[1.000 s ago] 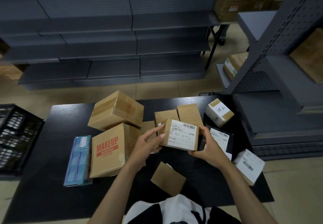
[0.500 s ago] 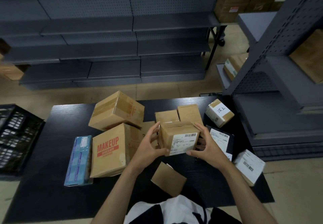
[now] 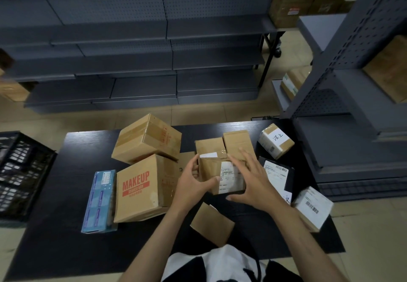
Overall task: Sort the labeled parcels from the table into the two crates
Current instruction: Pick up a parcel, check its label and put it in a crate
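I hold a small taped cardboard parcel (image 3: 212, 171) with a white label over the middle of the black table (image 3: 55, 226). My left hand (image 3: 193, 185) grips its left side and near corner. My right hand (image 3: 253, 179) lies with fingers spread over its right side and top. Other parcels lie around: a MAKEUP box (image 3: 141, 188), a larger brown box (image 3: 147, 139) behind it, a blue box (image 3: 100, 200), two small brown boxes (image 3: 233, 143), a labelled white-topped box (image 3: 275, 140), a black parcel (image 3: 278, 172), a white-labelled box (image 3: 312, 208) and a flat brown packet (image 3: 211, 226). A black crate (image 3: 19, 171) stands at the left.
Grey metal shelving (image 3: 132, 50) runs behind the table. A second shelf unit (image 3: 352, 83) stands close to the table's right edge, with cardboard boxes on it. Only one crate is in view.
The parcel has been rolled in my hands, so its big white label turned from facing me to the near and under side. My right hand shifted from its right edge onto its top.
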The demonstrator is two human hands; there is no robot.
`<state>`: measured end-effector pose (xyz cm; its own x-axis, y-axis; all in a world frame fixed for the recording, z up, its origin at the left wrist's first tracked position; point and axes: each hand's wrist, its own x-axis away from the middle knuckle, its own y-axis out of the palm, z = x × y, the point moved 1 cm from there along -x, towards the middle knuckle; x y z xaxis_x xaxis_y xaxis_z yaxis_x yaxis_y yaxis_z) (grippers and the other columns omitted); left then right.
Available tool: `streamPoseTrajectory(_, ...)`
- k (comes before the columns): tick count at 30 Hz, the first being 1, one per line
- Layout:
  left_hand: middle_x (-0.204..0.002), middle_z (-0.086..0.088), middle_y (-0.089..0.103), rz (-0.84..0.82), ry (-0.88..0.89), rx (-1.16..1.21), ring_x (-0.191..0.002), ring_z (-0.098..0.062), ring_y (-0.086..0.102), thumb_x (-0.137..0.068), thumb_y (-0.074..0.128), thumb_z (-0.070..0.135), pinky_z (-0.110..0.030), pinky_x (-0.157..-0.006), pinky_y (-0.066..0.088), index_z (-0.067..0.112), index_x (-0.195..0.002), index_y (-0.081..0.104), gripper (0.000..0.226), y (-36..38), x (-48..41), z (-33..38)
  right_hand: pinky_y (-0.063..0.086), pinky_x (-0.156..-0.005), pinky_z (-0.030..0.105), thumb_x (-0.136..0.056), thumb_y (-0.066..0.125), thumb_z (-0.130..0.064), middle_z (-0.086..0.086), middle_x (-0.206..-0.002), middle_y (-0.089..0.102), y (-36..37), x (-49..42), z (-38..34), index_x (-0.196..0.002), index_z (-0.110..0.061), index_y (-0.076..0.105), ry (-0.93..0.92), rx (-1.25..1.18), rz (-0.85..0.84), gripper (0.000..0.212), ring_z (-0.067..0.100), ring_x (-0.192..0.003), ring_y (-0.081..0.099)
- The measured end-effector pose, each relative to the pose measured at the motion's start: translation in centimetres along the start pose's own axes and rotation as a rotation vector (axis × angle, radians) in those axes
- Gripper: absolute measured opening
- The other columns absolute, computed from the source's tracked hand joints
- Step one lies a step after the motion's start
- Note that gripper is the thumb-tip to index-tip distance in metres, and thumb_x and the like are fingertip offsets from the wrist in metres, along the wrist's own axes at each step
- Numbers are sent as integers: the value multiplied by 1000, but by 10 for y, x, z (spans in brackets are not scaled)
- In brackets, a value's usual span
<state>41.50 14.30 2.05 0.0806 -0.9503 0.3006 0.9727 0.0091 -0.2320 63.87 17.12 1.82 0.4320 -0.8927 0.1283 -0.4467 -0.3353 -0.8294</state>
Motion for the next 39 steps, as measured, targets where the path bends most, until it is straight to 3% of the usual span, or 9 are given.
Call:
streamPoseTrajectory(5, -143, 21, 53, 17, 59, -99, -128, 1, 52, -75, 90, 53, -23, -102, 47, 35, -156, 39, 97, 5, 0, 5, 34, -120, 45, -71, 83, -53, -9, -158, 36, 3, -8, -25, -160, -33, 20, -94, 98, 131, 111, 12, -145, 30)
streamPoseTrajectory(8, -141, 18, 58, -28, 70, -58, -125, 1, 57, -84, 83, 53, -19, -93, 51, 39, -157, 39, 87, -3, 0, 8, 45, -101, 31, -67, 90, -38, -23, -141, 50, -6, -5, -17, -147, -43, 35, 44, -184, 145, 98, -7, -125, 44)
streamPoseTrajectory(12, -139, 24, 57, -26, 73, -75, -125, 12, 52, -94, 73, 51, -14, -91, 44, 44, -155, 41, 70, -14, 0, 12, 45, -114, 40, -66, 94, -21, -17, -143, 53, -2, 7, 13, -149, -42, 33, 157, -593, 66, 105, 3, -136, 49)
streamPoseTrajectory(16, -144, 28, 52, -37, 87, -143, -129, 17, 44, -97, 71, 44, -21, -101, 44, 44, -152, 46, 61, -23, 0, 10, 41, -118, 41, -73, 92, -6, -12, -150, 50, 1, 18, 26, -151, -37, 33, 182, -743, 38, 103, 7, -140, 48)
streamPoseTrajectory(19, -145, 30, 44, -126, 131, -250, -133, 16, 39, -93, 78, 29, -23, -109, 39, 40, -157, 40, 75, -27, 1, 8, 41, -117, 36, -75, 90, -2, -12, -150, 50, 2, 21, 26, -151, -38, 33, 181, -780, 19, 101, 6, -141, 48)
streamPoseTrajectory(24, -169, 19, 18, -311, 176, -434, -156, -5, 18, -82, 88, 24, -36, -127, 25, 37, -165, 19, 109, -23, -4, 3, 46, -112, 36, -76, 89, 0, -9, -146, 54, 0, 21, 21, -150, -36, 33, 174, -829, -41, 100, 11, -139, 51)
streamPoseTrajectory(30, -160, 16, 34, -344, 189, -436, -144, -2, 33, -73, 95, 29, -32, -119, 34, 33, -163, 25, 114, -16, -8, -4, 52, -103, 36, -74, 87, 10, -1, -145, 56, -1, 23, 12, -151, -28, 33, 169, -900, -157, 102, 18, -136, 55)
streamPoseTrajectory(35, -149, 16, 40, -254, 241, -580, -131, -14, 43, -69, 94, 33, -45, -109, 47, 36, -157, 32, 108, -16, -7, -9, 39, -116, 31, -68, 98, -21, -21, -153, 42, -1, 20, 10, -157, -46, 20, 183, -756, -191, 120, 1, -145, 39)
streamPoseTrajectory(39, -154, 15, 33, -157, 349, -819, -127, -19, 39, -72, 88, 31, -39, -104, 47, 36, -159, 28, 105, -18, -8, -7, 26, -118, 31, -61, 97, -55, -26, -164, 19, -1, 13, 5, -159, -54, 10, 167, -555, -134, 131, -5, -149, 21)
